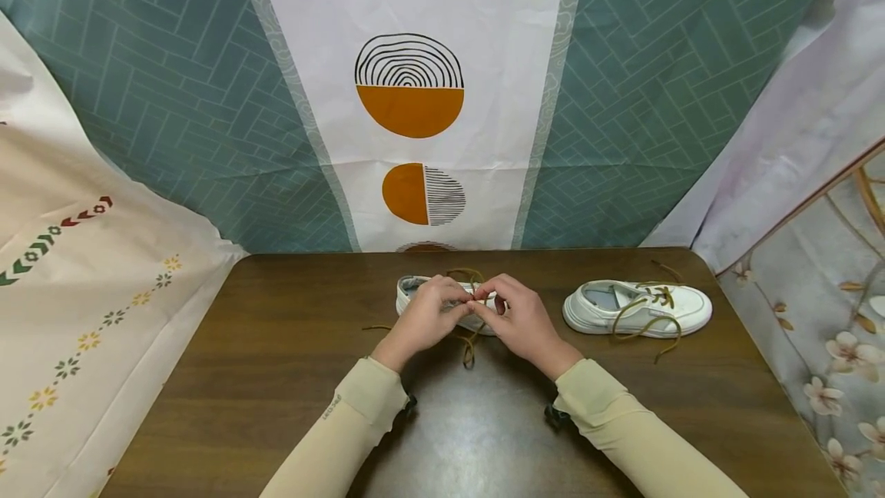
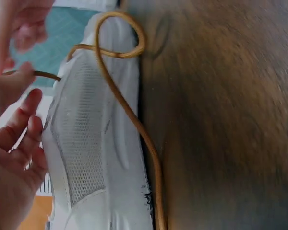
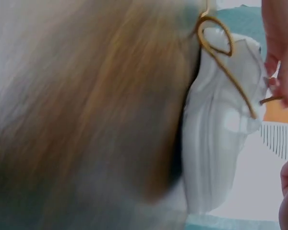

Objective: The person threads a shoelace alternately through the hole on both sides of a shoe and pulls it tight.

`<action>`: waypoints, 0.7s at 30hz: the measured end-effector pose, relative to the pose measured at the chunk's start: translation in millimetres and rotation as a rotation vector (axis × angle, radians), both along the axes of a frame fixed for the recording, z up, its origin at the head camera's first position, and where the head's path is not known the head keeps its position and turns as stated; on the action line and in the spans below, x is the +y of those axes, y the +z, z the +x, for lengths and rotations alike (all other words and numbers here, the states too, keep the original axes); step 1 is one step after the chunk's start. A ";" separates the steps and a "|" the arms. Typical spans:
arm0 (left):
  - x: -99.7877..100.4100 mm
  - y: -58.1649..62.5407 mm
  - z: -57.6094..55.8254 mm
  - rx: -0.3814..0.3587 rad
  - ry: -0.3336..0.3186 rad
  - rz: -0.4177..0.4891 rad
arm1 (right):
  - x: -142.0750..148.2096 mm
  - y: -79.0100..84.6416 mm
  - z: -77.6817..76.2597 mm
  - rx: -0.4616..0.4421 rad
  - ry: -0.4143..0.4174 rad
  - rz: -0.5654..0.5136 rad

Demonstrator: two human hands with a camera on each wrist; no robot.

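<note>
A white shoe (image 1: 488, 326) with a mesh side lies under both hands, its heel to the left. Over its lacing my left hand (image 1: 432, 312) pinches the brown shoelace (image 2: 47, 74) between thumb and fingertips. Opposite it, my right hand (image 1: 515, 317) has thumb and index finger together on the lace, their tips meeting the left hand's. In the left wrist view the left hand's other fingers (image 2: 31, 127) curl loosely beside the shoe. A loop of lace hangs down the shoe's near side. The right fingertips lie outside the right wrist view.
A second white shoe (image 1: 681, 313) with brown laces stands on the right of the brown wooden table (image 1: 276, 375), its laces trailing over the side. A patterned cloth (image 1: 442, 129) hangs along the table's back edge. More cloth hangs at left and right.
</note>
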State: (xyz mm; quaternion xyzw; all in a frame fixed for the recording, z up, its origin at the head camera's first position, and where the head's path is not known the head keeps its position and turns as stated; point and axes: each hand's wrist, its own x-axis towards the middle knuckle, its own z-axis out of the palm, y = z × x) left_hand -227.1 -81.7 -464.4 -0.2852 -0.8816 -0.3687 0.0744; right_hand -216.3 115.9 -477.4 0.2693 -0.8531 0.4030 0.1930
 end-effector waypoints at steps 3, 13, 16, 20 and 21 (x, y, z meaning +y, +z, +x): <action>-3.2 4.8 0.2 -0.178 0.006 0.311 | 3.5 -5.0 -2.5 -0.076 -0.125 0.082; -10.1 40.1 12.2 -0.134 0.265 -0.233 | 12.7 -13.0 -13.6 -0.324 -0.236 0.311; -12.4 45.6 18.2 -0.087 0.233 -0.496 | 14.9 -12.4 -14.9 -0.320 -0.214 0.324; -20.5 51.9 21.3 -0.200 0.167 -0.412 | 16.6 -11.9 -15.6 -0.318 -0.197 0.337; -23.0 53.7 21.2 -0.224 0.150 -0.352 | 17.0 -11.8 -15.6 -0.316 -0.195 0.338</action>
